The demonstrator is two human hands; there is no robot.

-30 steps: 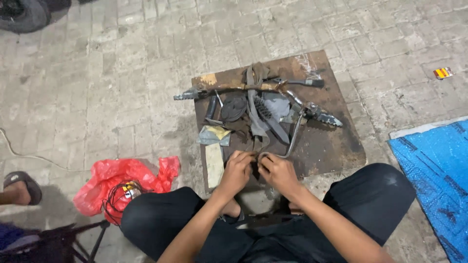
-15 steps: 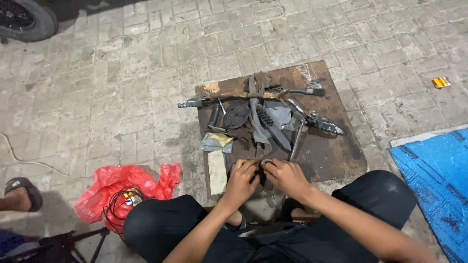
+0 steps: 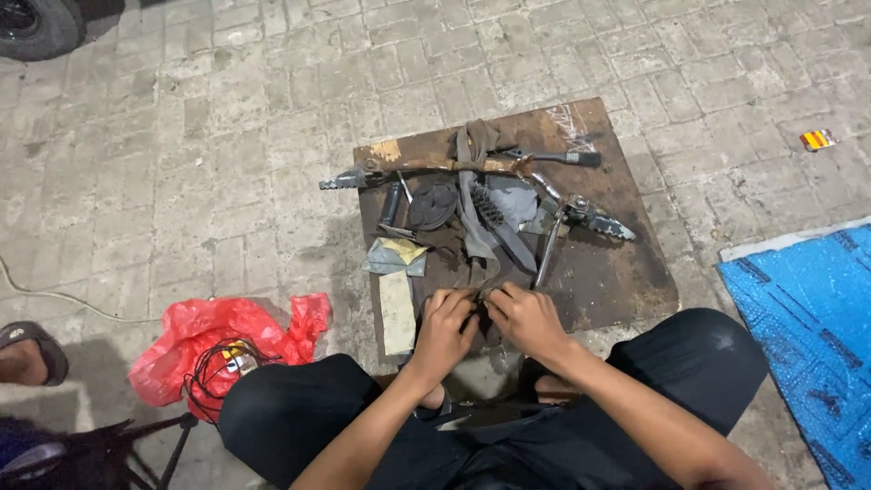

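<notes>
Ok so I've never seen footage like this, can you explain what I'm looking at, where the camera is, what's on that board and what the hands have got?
There is no machine here, only a person at work. The camera sits on the person's head and looks down, so you see their own arms and black-trousered legs as they sit on a paved floor. In front lies a dark wooden board. On it are a rusty metal bar with toothed foot pegs, a dark strap, a small black wheel-like part and bits of sandpaper. The left hand and right hand meet at the board's near edge, fingers pinching a small dark piece; what it is cannot be told. Beside the board lie a red plastic bag with wires and a blue mat.
</notes>
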